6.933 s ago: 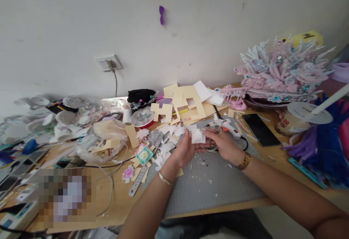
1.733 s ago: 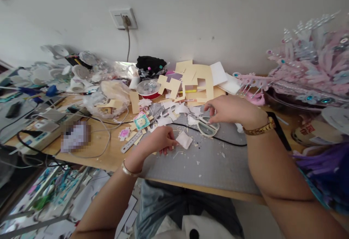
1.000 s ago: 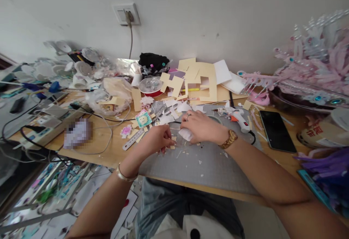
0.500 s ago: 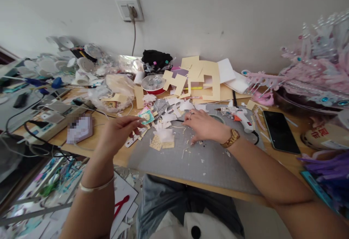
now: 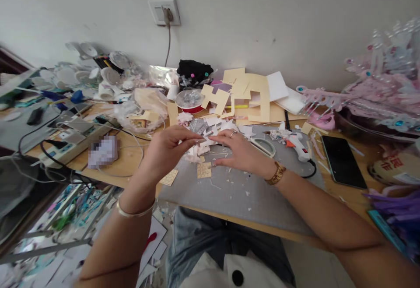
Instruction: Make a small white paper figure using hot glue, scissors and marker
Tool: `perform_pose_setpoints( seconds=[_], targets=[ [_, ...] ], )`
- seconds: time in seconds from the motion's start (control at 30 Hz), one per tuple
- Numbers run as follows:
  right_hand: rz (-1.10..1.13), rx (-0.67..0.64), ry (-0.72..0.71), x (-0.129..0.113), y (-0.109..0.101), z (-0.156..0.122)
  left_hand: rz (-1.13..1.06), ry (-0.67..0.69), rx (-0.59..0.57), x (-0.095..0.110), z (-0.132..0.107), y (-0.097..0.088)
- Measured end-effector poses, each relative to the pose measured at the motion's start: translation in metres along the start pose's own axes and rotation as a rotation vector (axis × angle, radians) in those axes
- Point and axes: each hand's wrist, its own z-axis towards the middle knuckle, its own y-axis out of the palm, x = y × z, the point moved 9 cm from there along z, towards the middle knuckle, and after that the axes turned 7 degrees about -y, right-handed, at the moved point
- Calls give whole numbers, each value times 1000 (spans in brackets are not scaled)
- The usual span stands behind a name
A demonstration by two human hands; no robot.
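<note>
cluttered and wooden, the bench runs along a white wall with a white wall socket (image 5: 164, 12) above it, and a grey cutting mat (image 5: 249, 191) lies in front of me. my left grip (image 5: 167, 148) is raised just above the mat's far left corner. it is narrow, thumb and fingertips (image 5: 196, 139) drawn into a pinch; whether a scrap sits in that pinch i cannot tell. my right grip (image 5: 241, 153) is wide, palm down, fingers spread low over the mat, its fingertips nearly meeting those of the left. under and between both lies a small heap of white paper scraps (image 5: 197, 151), near the mat's far edge. just nearer to me a tan gridded paper square (image 5: 204, 170) lies flat on the mat, and a second tan gridded piece (image 5: 169, 177) lies at the mat's left edge. to the right of my right grip are white-handled scissors (image 5: 265, 146), then a white hot-glue gun (image 5: 297, 140) and a black phone (image 5: 343, 161). cream card cut-outs (image 5: 246, 95) are piled near the wall.
</note>
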Motion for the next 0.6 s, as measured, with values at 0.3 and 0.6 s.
perform_pose_setpoints(
  seconds=[0.3, 0.6],
  targets=[
    [354, 125, 180, 12, -16, -12, 19, 112, -20, 45, 28, 23],
    [325, 277, 505, 57, -33, -84, -318, -179, 264, -15, 47, -27]
  ],
)
